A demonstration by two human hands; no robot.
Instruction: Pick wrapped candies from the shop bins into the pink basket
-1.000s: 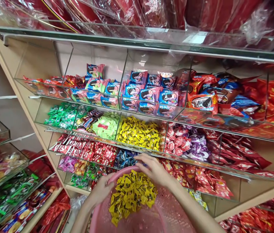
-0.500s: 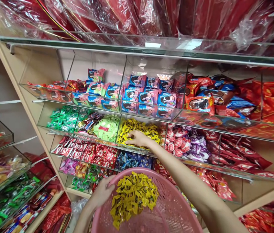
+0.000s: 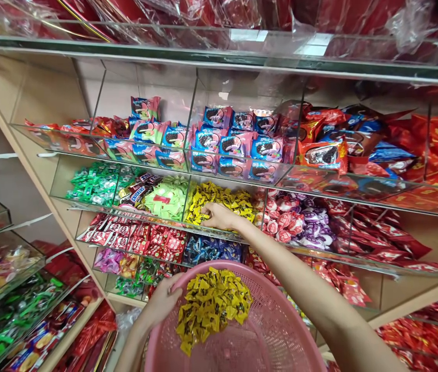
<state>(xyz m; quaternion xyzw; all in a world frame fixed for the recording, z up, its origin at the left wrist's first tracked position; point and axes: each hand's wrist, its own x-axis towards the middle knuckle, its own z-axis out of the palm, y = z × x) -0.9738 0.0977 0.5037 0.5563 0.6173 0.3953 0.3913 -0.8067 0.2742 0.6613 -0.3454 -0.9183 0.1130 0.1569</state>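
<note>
My left hand (image 3: 162,304) grips the left rim of a pink plastic basket (image 3: 288,330), thumb over the edge. Inside the basket lies a heap of yellow-wrapped candies (image 3: 214,305), gathered toward its left and far side. My right hand (image 3: 219,216) is reaching into a clear shelf compartment of matching yellow candies (image 3: 234,199). Its fingers are curled down among the wrappers, and the fingertips are partly hidden. Light green packets (image 3: 168,199) fill the compartment to the left of it, and red-and-white wrapped candies (image 3: 283,219) lie to its right.
Clear acrylic dividers and shelf fronts (image 3: 234,168) run across just above my right hand. Blue-and-pink cookie packs (image 3: 236,142) sit on the tier above. Red and dark blue packets (image 3: 211,250) lie below. A wooden side panel (image 3: 32,165) bounds the shelves on the left.
The fingers of my right hand have drawn closer together among the yellow candies. My left hand still grips the basket. The view has shifted slightly, so the upper shelves appear higher.
</note>
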